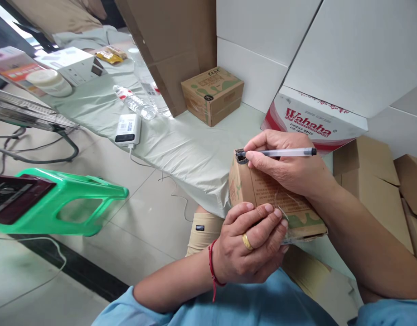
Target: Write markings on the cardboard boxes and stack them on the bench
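At the near edge of a table spread with a pale green cloth [201,149], the person holds a small cardboard box [266,188] tilted in front of the body. The left hand [251,242], with a gold ring [247,241] on one finger and a red cord bracelet [212,267] at the wrist, is closed over the box's near side, its fingers lying together along the cardboard. The right hand [286,170] leans over the top and pinches a pen [290,152] between thumb and fingers, its black end pointing right. The other end is at a dark patch on the far left corner of the box; since the fingertips cover the tip, it is hard to say whether it touches

Beyond, a similar box [211,95] rests on the cloth, and a Wahaha water carton [310,120] stands to its right. A white power bank [128,130] lies at the table's left edge, just beside a clear plastic bottle [135,103]. Lower left, well apart from the hands, is a green stool [67,188]
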`<state>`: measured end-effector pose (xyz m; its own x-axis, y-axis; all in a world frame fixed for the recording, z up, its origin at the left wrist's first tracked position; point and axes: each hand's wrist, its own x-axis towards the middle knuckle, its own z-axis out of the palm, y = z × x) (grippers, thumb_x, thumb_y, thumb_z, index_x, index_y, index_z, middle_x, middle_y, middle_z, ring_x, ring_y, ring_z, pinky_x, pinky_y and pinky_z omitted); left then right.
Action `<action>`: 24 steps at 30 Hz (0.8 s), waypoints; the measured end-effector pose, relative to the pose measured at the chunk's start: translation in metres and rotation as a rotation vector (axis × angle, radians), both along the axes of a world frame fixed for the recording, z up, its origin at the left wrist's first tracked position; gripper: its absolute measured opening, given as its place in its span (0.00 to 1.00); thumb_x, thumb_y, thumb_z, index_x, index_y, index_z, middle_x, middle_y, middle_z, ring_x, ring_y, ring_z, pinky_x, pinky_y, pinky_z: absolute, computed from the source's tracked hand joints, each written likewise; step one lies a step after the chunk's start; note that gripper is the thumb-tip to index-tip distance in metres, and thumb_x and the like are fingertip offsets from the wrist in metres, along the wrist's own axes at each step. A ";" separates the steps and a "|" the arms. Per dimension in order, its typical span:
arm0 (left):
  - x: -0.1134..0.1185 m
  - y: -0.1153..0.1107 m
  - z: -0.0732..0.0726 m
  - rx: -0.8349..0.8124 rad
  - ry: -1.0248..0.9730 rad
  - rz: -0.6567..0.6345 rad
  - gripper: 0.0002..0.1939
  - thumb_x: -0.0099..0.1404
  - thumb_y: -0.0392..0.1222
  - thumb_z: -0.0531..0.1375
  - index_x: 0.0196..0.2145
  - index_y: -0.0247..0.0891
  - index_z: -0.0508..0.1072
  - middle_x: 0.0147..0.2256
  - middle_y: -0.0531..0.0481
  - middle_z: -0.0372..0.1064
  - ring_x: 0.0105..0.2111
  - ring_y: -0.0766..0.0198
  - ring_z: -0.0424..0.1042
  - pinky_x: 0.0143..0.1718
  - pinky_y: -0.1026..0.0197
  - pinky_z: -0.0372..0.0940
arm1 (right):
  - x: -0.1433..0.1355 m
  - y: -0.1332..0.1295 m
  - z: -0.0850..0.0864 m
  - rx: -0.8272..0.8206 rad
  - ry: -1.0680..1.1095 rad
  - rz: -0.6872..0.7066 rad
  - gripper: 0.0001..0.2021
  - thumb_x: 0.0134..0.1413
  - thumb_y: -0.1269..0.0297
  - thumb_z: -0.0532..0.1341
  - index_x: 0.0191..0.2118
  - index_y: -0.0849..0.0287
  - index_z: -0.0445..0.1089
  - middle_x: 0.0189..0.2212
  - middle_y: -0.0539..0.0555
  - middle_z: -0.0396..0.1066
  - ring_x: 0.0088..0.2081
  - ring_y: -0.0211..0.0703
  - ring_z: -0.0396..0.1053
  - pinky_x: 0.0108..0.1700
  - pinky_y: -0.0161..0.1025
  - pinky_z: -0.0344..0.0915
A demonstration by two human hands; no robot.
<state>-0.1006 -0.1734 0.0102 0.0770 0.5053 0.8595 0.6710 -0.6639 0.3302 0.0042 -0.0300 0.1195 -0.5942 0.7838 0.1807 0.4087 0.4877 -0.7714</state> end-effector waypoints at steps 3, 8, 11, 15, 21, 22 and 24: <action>0.000 0.000 0.000 0.000 0.009 0.007 0.13 0.73 0.41 0.59 0.51 0.37 0.80 0.45 0.49 0.85 0.54 0.61 0.81 0.70 0.56 0.60 | 0.001 0.000 0.000 0.006 -0.004 0.023 0.05 0.61 0.62 0.67 0.35 0.56 0.80 0.30 0.50 0.81 0.30 0.41 0.73 0.33 0.37 0.64; -0.001 0.000 0.000 0.009 0.007 -0.006 0.14 0.73 0.40 0.59 0.51 0.35 0.80 0.45 0.48 0.85 0.55 0.61 0.80 0.72 0.56 0.58 | 0.002 -0.002 0.000 -0.011 0.012 0.003 0.05 0.58 0.66 0.66 0.30 0.56 0.76 0.24 0.47 0.75 0.25 0.37 0.66 0.28 0.36 0.58; -0.001 0.000 0.000 -0.012 0.016 -0.011 0.14 0.72 0.40 0.60 0.51 0.35 0.80 0.46 0.48 0.85 0.55 0.60 0.80 0.72 0.56 0.58 | 0.002 -0.004 0.000 -0.018 0.034 -0.040 0.06 0.55 0.69 0.65 0.28 0.56 0.72 0.22 0.46 0.70 0.24 0.35 0.61 0.26 0.36 0.55; -0.002 -0.001 0.001 -0.018 0.018 -0.022 0.14 0.72 0.40 0.61 0.52 0.34 0.80 0.46 0.47 0.84 0.56 0.60 0.79 0.73 0.56 0.57 | 0.002 -0.005 0.000 -0.006 0.125 -0.147 0.08 0.56 0.70 0.65 0.27 0.56 0.70 0.22 0.46 0.68 0.24 0.36 0.61 0.26 0.37 0.54; -0.002 -0.001 0.000 -0.020 0.026 -0.012 0.14 0.71 0.40 0.62 0.52 0.35 0.80 0.46 0.47 0.84 0.56 0.60 0.79 0.71 0.57 0.59 | 0.001 -0.003 0.000 -0.012 0.107 -0.219 0.08 0.57 0.69 0.67 0.28 0.55 0.71 0.23 0.48 0.70 0.25 0.37 0.62 0.27 0.38 0.57; -0.002 -0.001 0.000 -0.021 0.028 -0.008 0.14 0.71 0.41 0.62 0.52 0.36 0.81 0.46 0.48 0.84 0.55 0.60 0.79 0.71 0.57 0.59 | 0.001 -0.002 0.000 -0.014 0.103 -0.216 0.08 0.57 0.69 0.67 0.28 0.55 0.71 0.23 0.48 0.69 0.25 0.37 0.62 0.27 0.38 0.57; -0.002 -0.001 0.000 -0.017 0.029 0.000 0.14 0.72 0.41 0.61 0.51 0.37 0.81 0.46 0.48 0.84 0.55 0.60 0.79 0.71 0.57 0.59 | 0.001 -0.002 0.000 -0.012 0.097 -0.216 0.08 0.57 0.70 0.66 0.28 0.55 0.70 0.23 0.47 0.69 0.25 0.37 0.61 0.27 0.38 0.57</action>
<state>-0.1027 -0.1746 0.0100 0.1017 0.5195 0.8484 0.6804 -0.6585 0.3217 0.0054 -0.0322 0.1200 -0.3928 0.8932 0.2189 0.4260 0.3876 -0.8175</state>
